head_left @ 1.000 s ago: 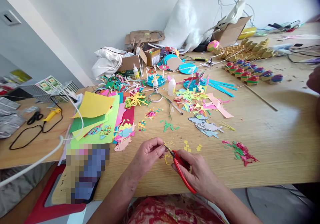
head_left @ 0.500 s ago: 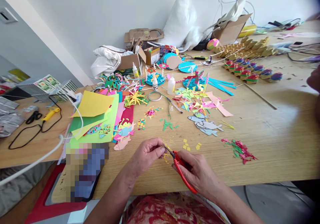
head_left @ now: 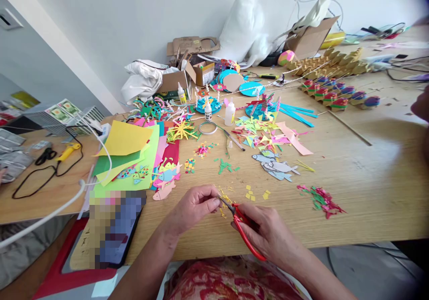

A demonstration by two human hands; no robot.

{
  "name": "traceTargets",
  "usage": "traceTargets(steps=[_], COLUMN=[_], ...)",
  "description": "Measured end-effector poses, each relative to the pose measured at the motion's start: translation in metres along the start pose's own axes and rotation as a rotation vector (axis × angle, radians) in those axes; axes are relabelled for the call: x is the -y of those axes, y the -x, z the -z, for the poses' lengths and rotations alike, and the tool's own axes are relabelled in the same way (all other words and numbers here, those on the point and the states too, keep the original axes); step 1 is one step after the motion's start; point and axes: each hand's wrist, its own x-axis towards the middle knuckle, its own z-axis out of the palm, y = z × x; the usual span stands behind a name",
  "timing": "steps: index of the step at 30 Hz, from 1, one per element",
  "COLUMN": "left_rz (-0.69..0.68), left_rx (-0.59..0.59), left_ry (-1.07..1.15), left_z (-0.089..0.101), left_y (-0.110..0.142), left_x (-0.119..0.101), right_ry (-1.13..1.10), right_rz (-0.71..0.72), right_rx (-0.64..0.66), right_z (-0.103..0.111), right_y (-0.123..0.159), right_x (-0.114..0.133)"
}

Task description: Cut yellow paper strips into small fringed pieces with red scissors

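Note:
My right hand (head_left: pixel 268 233) is closed round red-handled scissors (head_left: pixel 241 226), their blades pointing up-left toward my left hand. My left hand (head_left: pixel 192 206) pinches a small yellow paper piece (head_left: pixel 224 199) at the blade tips. Tiny yellow snippets (head_left: pixel 250 196) lie on the wooden table (head_left: pixel 368 193) just beyond the scissors. Both hands hover near the table's front edge.
Grey paper fish (head_left: pixel 278 167), red and green scraps (head_left: pixel 321 200), stacked coloured sheets (head_left: pixel 129 152), glue bottles (head_left: pixel 229 114), cardboard boxes (head_left: pixel 201 73) and a row of painted pieces (head_left: pixel 338 95) crowd the table. A blurred device (head_left: pixel 114 226) lies at front left. Another person's edge shows at right (head_left: pixel 422 108).
The hands stay at the same place; the scissors have shifted slightly and the view has tilted a little.

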Motion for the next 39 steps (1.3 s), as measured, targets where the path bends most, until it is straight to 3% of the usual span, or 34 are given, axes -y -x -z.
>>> traceTargets(steps=[27,39], left_rz=[0.156,0.097], left_rx=[0.151,0.312], left_ry=[-0.212,-0.420], left_z=[0.021,0.034], left_y=[0.002,-0.006], left_x=[-0.009,-0.015], right_ry=[0.151,0.161], right_rz=[0.076,0.042], right_rx=[0.056,0.116], right_z=[0.003,0.007], right_y=[0.004,0.004], right_x=[-0.004,-0.005])
